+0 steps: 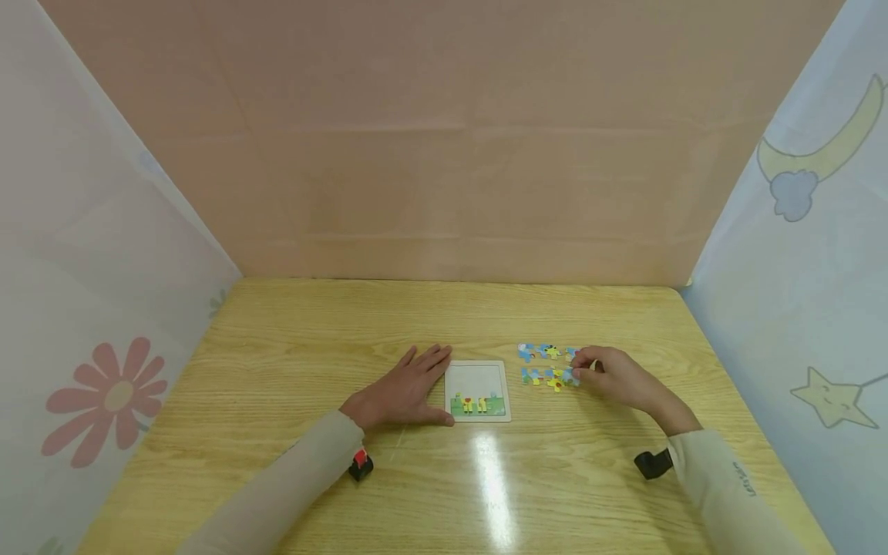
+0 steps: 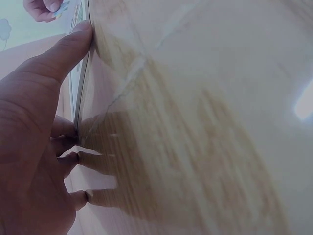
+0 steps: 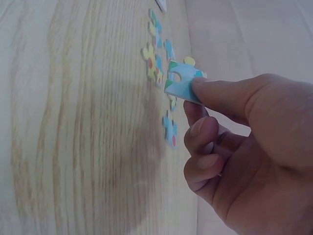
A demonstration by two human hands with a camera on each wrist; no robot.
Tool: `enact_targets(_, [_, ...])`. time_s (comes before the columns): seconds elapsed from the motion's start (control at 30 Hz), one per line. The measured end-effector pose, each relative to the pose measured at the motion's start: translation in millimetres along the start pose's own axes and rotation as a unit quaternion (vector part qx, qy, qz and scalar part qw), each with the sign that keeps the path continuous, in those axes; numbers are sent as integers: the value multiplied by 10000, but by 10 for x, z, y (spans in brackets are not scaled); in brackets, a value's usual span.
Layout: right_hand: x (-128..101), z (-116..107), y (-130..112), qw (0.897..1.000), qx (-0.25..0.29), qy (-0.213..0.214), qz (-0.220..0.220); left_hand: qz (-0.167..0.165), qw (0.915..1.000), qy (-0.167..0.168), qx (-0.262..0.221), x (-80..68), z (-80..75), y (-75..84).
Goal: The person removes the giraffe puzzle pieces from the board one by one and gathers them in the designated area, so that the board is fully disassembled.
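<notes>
Our right hand [image 1: 620,376] pinches blue puzzle piece [image 3: 183,83] just above loose pieces [image 1: 548,364] on wooden table [image 1: 277,370]. Our left hand [image 1: 405,389] lies flat, fingers straight, thumb touching puzzle tray [image 1: 477,390] edge.

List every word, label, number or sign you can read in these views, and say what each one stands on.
Right sleeve: a short line of dark lettering, too small and blurred to read.
Puzzle board, loose puzzle pieces and the piece pinched by the right hand: coloured pictures only, no text.
Side curtains: drawn flower, moon and star, no words.
Nothing else legible.
</notes>
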State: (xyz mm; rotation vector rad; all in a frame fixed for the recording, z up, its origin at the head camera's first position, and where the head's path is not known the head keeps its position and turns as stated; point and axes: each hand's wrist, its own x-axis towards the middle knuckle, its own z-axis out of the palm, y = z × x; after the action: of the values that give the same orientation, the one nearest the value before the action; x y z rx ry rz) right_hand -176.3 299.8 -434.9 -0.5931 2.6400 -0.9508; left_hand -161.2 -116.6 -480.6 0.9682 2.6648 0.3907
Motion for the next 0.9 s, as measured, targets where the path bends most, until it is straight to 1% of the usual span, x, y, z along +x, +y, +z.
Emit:
enact_targets(0.17, [-13,-21,105,9996,-72,-147,211,-30,10000,0,-5,9,22,-5])
enact_targets(0.27, [-28,-29,131,9992,-90,-220,307,-15,10000,41,-9,11,24,-7])
enact_targets(0.33, [-31,-30,140,9991,-100,-222,343,-43,10000,10,48,12,21,-9])
enact_targets(0.47, [-28,-32,152,9992,-196,-171,315,-60,10000,-24,74,12,11,-10])
enact_targets(0.6, [-19,-24,163,9991,-336,32,240,-23,10000,14,1,7,4,-2])
enact_targets(0.73, [-11,-3,151,9990,-352,211,159,-9,10000,37,-41,0,0,5])
enact_targets(0.9, [23,53,82,9994,-285,139,144,-9,10000,53,-25,5,2,4])
